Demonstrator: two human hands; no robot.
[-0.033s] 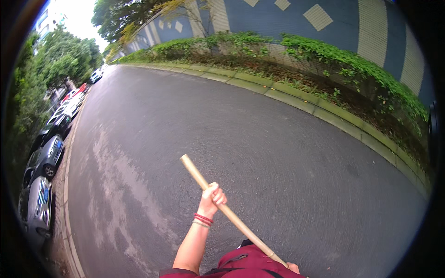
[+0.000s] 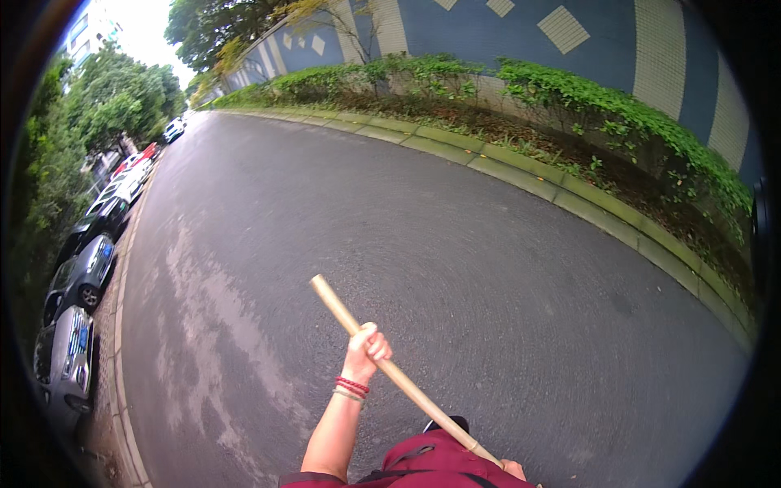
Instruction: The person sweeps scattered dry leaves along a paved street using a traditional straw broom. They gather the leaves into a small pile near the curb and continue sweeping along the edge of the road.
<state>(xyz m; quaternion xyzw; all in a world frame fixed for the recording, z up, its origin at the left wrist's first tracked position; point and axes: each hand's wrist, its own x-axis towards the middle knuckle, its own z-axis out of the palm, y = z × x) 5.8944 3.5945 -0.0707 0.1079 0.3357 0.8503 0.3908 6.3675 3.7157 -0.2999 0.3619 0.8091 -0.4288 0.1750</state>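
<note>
A pale wooden pole (image 2: 415,394), smooth and round with a ring-like joint low on its shaft, slants across the front of my body. Its blunt upper end points forward and left over the road. My left hand (image 2: 368,348) is closed around it a short way below that end; a red bracelet and a paler one circle the wrist. At the lower edge, my right hand (image 2: 512,468) grips the pole beside my dark red clothing. Most of that hand is hidden, and so is whatever lies at the pole's lower end.
Dark asphalt road (image 2: 342,203) stretches ahead, with a lighter patch on the left. Parked cars (image 2: 69,350) line the left kerb (image 2: 119,366) under trees. Along the right run a mossy stone kerb (image 2: 521,179), a hedge (image 2: 618,114) and a blue wall (image 2: 488,37). A dark shoe (image 2: 457,423) shows below.
My left hand and the pole's upper end have shifted slightly left and down. More of the dark shoe shows in front of my clothing. The grip looks the same.
</note>
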